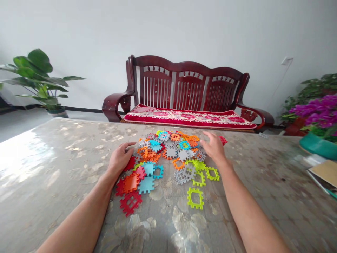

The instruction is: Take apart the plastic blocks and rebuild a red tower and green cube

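A heap of interlocking plastic tiles (171, 152) in several colours lies on the table between my hands. My left hand (121, 157) rests at the heap's left edge, fingers stretched forward, beside a red tile (130, 163) that it partly covers. On the right side my right hand (212, 147) is open, thumb and fingers apart, close to orange and grey tiles. A red window tile (131, 203), an orange tile (131, 182) and a light blue tile (146, 185) lie at the near left. A lime green frame tile (195, 198) sits apart at the near right.
The table (65, 168) has a shiny, flower-patterned cover. Beyond it stands a dark red wooden bench (189, 84) with a red cushion (189, 116). A teal flowerpot (317, 146) and a cardboard-coloured item (325, 174) are at the right; a potted plant (39, 80) is far left.
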{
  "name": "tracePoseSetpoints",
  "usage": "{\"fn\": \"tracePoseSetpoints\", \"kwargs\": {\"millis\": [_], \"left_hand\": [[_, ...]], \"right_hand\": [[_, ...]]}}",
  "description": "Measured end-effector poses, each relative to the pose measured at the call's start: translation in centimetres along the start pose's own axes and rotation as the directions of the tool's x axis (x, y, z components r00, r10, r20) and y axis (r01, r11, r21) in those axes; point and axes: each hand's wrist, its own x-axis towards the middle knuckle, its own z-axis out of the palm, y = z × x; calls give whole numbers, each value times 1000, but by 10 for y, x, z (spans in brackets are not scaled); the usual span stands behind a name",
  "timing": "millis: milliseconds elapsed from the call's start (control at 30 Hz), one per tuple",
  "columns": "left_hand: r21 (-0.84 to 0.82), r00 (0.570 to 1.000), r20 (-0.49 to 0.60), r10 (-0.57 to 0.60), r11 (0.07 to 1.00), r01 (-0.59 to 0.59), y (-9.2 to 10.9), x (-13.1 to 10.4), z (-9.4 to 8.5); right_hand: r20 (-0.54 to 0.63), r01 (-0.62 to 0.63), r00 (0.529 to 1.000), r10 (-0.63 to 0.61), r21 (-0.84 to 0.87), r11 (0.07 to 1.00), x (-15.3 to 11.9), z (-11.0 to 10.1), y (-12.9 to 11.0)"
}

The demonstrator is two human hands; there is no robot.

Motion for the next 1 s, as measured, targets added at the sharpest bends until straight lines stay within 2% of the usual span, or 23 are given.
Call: {"fn": "tracePoseSetpoints", "kwargs": {"millis": [133, 233, 400, 467, 600, 700, 767, 833, 933, 1000], "left_hand": [[3, 999, 24, 38, 999, -38, -1, 0, 2], [30, 993, 40, 107, 994, -108, -3, 2, 5], [86, 962, 140, 233, 966, -246, -5, 3, 7], [93, 952, 158, 263, 955, -280, -4, 3, 7], [85, 950, 169, 264, 956, -281, 0, 2, 6], [56, 943, 178, 281, 954, -295, 3, 0, 6], [38, 936, 183, 300, 949, -312, 5, -1, 5], [18, 929, 189, 317, 945, -326, 7, -2, 4], [-9, 918, 207, 339, 939, -344, 9, -3, 3], [-11, 919, 204, 337, 940, -342, 9, -4, 2]], "right_hand": [[147, 207, 967, -210, 32, 978, -12, 22, -37], [264, 295, 920, -288, 14, 955, -23, 30, -58], [436, 366, 831, -345, 38, 930, -32, 33, -62], [444, 358, 828, -341, 50, 933, -32, 31, -56], [401, 300, 875, -273, -5, 954, -30, 23, -49], [334, 266, 911, -243, -23, 964, -30, 21, -55], [300, 280, 914, -274, 24, 960, -31, 24, -65], [298, 347, 884, -361, 101, 932, -31, 29, -78], [344, 466, 795, -499, 180, 866, -30, 40, -98], [380, 484, 774, -507, 163, 860, -26, 49, -109]]}}
